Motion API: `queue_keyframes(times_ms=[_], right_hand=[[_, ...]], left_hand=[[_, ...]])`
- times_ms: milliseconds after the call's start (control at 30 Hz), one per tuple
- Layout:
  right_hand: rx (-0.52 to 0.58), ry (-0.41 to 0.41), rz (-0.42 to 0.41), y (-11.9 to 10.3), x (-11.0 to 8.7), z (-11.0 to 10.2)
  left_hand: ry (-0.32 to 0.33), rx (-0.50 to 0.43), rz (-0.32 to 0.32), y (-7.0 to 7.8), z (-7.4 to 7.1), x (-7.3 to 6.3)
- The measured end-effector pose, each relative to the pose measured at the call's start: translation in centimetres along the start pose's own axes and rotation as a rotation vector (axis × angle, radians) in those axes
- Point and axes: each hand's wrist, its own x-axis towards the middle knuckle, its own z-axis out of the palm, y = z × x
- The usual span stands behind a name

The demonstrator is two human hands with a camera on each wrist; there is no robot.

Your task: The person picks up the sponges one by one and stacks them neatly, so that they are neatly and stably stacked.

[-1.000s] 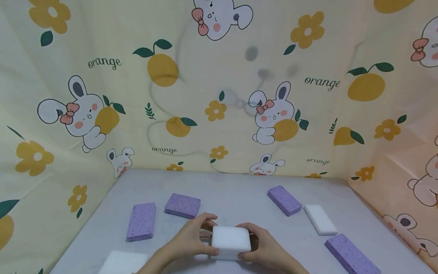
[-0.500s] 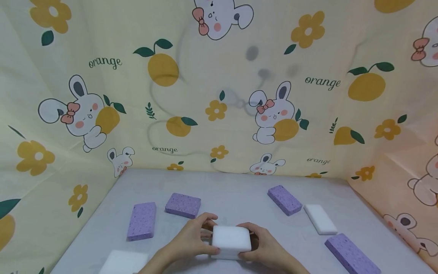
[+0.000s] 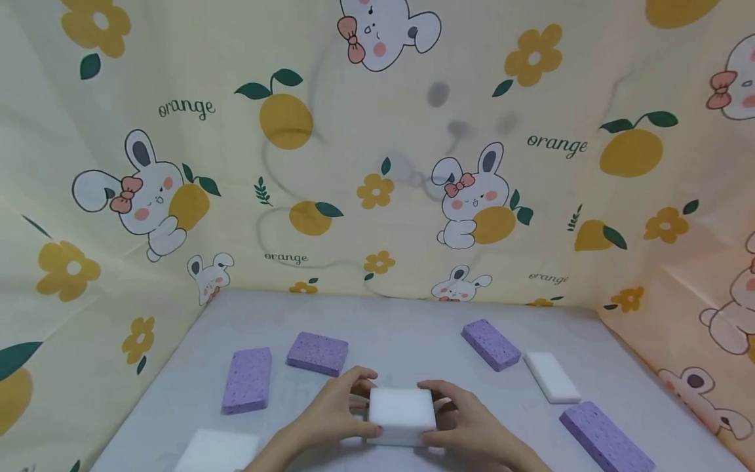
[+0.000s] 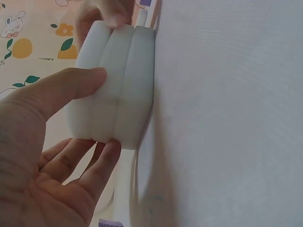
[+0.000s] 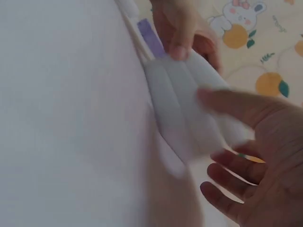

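**A white sponge stack (image 3: 402,416) placed between two hands near the front of a pale table (image 3: 401,328)**

The white sponge stack is seen midway across the near part of the table, made up of three layers laid flat on one another — the seams are shown in both wrist views. It is gripped by the left hand (image 3: 333,410): the thumb is laid against the near side, the left end is met by fingertips, and the space between them is filled by the stack's corner.

The right end is loosely framed by the right hand (image 3: 472,419), its thumb held at the near corner and a finger curved toward the far one. That thumb is blurred in the right wrist view, and the lower fingers are spread and slightly bent; whether the stack is firmly pinched there cannot be told.

To the left, two purple sponges (image 3: 246,381) are laid near each other, and a white sponge (image 3: 218,452) is partly cut off by the lower edge of the head view. To the right, a flat white block (image 3: 552,378) is placed between two purple blocks (image 3: 491,345). The table is backed by a cream cloth (image 3: 366,131) — printed with rabbits, oranges and flowers.
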Motion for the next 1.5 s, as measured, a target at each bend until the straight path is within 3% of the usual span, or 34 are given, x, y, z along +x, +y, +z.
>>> queue_keyframes(times_ms=[167, 233, 367, 533, 700, 933, 1233, 1500], right_hand=[[-0.231, 0.210, -0.203, 0.7, -3.0, -5.0], [-0.316, 0.301, -0.199, 1.1, -4.9, -7.6], [-0.441, 0.424, -0.075, 2.4, -9.4, -12.3], [-0.489, 0.443, 0.170, 4.4, -13.4, -15.6], [-0.464, 0.397, 0.227, 6.2, -15.1, -16.7], [-0.345, 0.266, 0.504, 7.0, -16.1, -16.7], [-0.404, 0.286, 0.520, 7.6, -15.9, -16.4], [-0.425, 0.283, 0.467, 8.1, -16.1, -16.5]], left_hand=[[-0.003, 0.008, -0.009, 0.0, 0.2, 0.1], [-0.002, 0.016, -0.010, 0.1, 0.2, 0.1], [-0.005, 0.030, -0.010, 0.3, 0.1, 0.1], [-0.004, 0.032, -0.017, 0.3, 0.0, 0.1], [-0.003, 0.036, -0.029, 0.2, 0.0, 0.1], [-0.008, 0.036, -0.037, 0.3, 0.0, 0.1], [-0.005, 0.032, -0.021, 0.3, 0.0, 0.0], [-0.008, 0.019, -0.033, 0.3, 0.1, 0.1]])
